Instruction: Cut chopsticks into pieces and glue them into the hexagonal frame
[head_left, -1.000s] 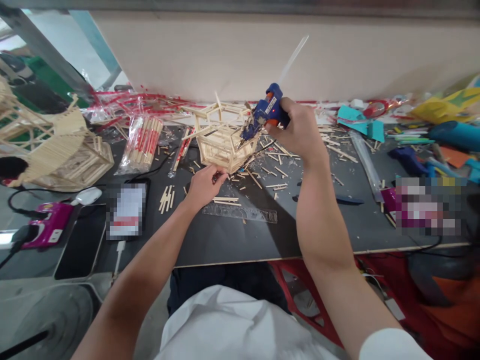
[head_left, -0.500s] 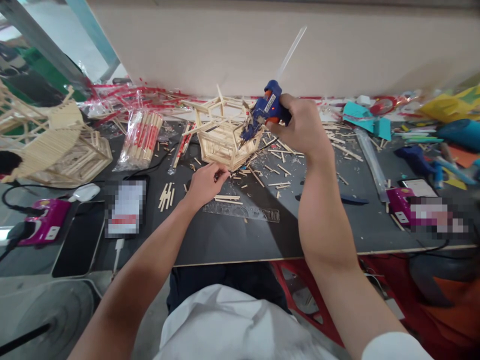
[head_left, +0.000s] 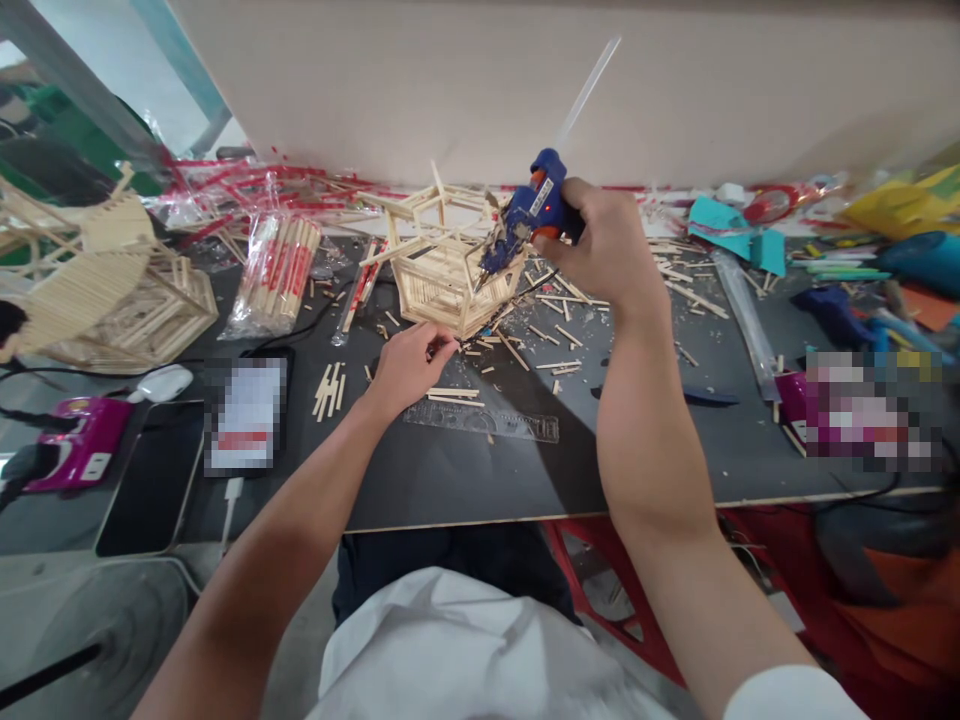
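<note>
A blue hot glue gun (head_left: 541, 200) with a long clear glue stick (head_left: 589, 92) rising from its back is gripped in my right hand (head_left: 611, 240). Its nozzle points down at the inside of a many-sided frame of glued wooden sticks (head_left: 442, 290). My left hand (head_left: 416, 365) rests at the near lower edge of that frame, thumb and fingertips curled together. Whether those fingers pinch a small piece or the frame's edge is hidden. A clear ruler (head_left: 484, 422) and a few loose sticks (head_left: 442, 395) lie just in front of the left hand.
To the left are a larger stick model (head_left: 142, 280), a bag of wrapped chopsticks (head_left: 277, 265), two phones (head_left: 150, 480) and a purple power strip (head_left: 79, 445). Cut sticks litter the middle and right. A second blue glue gun (head_left: 832, 312) lies at right.
The glue gun has risen and tilted very slightly, its nozzle still over the stick frame. My left hand stays at the frame's near edge. The view has shifted a little.
</note>
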